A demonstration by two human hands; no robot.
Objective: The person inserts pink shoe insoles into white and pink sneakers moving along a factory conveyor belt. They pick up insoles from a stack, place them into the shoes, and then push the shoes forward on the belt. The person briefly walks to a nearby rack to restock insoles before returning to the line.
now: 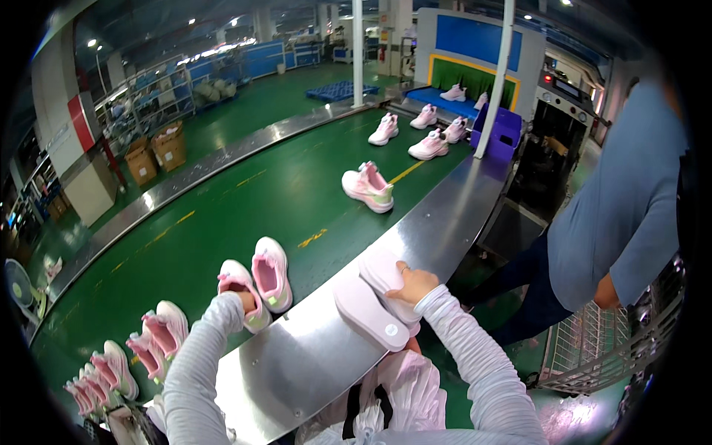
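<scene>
My left hand (245, 300) reaches into the opening of a pink and white sneaker (234, 274) on the green conveyor belt (185, 241), closed on its collar with the fingers partly hidden. Touching distance away stands a matching sneaker (271, 273). Over the steel edge of the belt, my right hand (416, 288) grips a pale pink, sole-shaped piece (383, 271), its thumb across the top. A second sole-shaped piece (368, 311) lies alongside, with a small white round sticker at its near end.
A single sneaker (368, 187) and several more stand farther up the belt toward a machine (475, 55) with a green curtain. More sneakers (165, 330) line the near left. A purple bin (501, 132) sits on the steel edge. A person in blue (615, 200) stands at right beside a wire cart (593, 345).
</scene>
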